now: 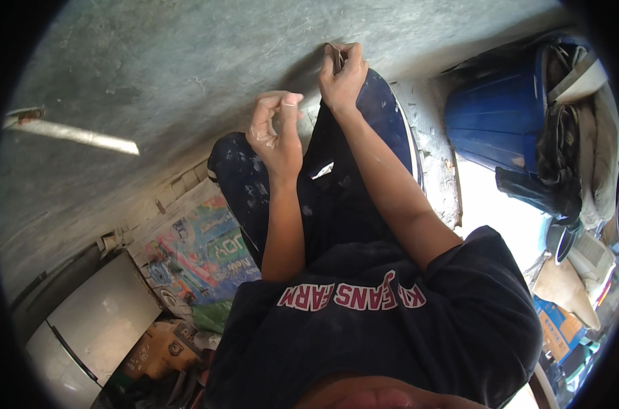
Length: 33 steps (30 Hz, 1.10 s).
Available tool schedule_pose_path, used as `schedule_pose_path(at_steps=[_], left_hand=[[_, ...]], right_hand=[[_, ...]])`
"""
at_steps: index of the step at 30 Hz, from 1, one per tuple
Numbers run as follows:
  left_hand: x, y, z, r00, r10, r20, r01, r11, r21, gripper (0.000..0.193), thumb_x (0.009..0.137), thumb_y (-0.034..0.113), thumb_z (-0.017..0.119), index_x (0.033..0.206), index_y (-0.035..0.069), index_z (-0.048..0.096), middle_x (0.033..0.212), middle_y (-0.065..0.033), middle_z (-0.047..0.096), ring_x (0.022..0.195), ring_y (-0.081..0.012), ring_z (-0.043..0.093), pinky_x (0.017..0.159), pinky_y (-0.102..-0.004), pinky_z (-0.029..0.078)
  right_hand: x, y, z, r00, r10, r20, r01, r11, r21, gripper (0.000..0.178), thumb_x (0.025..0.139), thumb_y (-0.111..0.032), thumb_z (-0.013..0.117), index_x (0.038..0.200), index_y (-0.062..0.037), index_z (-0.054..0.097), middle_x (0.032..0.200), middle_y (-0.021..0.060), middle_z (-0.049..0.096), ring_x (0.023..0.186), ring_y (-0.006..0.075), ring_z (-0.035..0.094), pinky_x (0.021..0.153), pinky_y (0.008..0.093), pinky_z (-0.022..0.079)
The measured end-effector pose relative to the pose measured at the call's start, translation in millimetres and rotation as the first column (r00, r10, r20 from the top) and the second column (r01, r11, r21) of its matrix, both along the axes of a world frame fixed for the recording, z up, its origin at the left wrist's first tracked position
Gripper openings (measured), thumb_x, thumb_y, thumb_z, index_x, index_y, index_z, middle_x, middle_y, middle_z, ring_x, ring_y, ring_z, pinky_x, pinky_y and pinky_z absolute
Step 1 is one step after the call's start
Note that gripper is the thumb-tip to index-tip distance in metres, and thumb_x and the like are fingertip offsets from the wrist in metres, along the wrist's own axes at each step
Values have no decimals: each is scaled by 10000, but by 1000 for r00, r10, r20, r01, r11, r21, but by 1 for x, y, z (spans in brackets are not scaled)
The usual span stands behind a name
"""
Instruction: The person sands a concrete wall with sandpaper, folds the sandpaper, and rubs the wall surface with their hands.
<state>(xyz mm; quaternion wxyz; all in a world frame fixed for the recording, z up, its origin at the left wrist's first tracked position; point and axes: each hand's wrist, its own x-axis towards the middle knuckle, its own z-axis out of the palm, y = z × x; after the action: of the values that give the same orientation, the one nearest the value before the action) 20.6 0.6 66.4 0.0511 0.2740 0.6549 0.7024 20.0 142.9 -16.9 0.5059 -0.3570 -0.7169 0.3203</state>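
Observation:
My right hand (342, 78) is against the grey wall (207, 61), its fingers closed round a thin, folded brown-grey sheet (337, 60). Only the edge of that sheet shows between thumb and fingers, so its kind is unclear. Lower and to the left, my left hand (275, 133) is raised in front of the wall, apart from it. Its fingers curl in and meet the thumb, with nothing visible between them. Whitish dust or paste marks the left palm. Below both hands are my bent knees in dark blue trousers (245, 180), spotted with white.
A blue barrel (493, 112) stands at the right, with dark cloths (562, 150) hung over its side. A pale strip of light (91, 135) falls on the wall at left. A white cabinet-like box (108, 313), a cardboard box (163, 351) and a colourful printed sheet (204, 249) are lower left.

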Motion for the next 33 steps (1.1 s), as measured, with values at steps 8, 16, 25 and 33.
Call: schedule_pose_path(at_steps=[8,16,25,33], left_hand=[[85,7,130,537,-839,-88,675,365,641,346,844,204,707,596,39,531,543,-38,524,442,-104,461,443,-265,309],[140,4,145,-100,-986,-135,253,-156,955,441,876,286,664,593,-9,500,524,-9,480,493,-84,463,444,-299,293],[156,-16,134,-21,-996,-86,266,-88,960,430,874,278,650,596,-8,489,527,-12,469,493,-87,453,446,-300,293],[160,-20,128,4,-997,-81,277,-77,958,421,872,271,637,598,-7,479,529,-15,459,493,-89,444,448,-300,293]], right_hand=[[1,8,-3,999,25,46,-21,997,-77,228,841,-193,653,930,-15,542,805,170,619,745,337,604,732,405,437],[3,25,1,997,63,-36,-62,998,24,252,855,-216,653,870,5,533,721,163,541,664,294,527,655,392,441],[2,21,-4,981,91,-174,-75,993,96,254,846,-173,647,954,35,548,818,171,594,740,283,571,711,377,468],[1,24,-6,968,143,-207,-135,989,55,292,873,-192,647,997,52,547,880,163,611,810,248,579,757,349,472]])
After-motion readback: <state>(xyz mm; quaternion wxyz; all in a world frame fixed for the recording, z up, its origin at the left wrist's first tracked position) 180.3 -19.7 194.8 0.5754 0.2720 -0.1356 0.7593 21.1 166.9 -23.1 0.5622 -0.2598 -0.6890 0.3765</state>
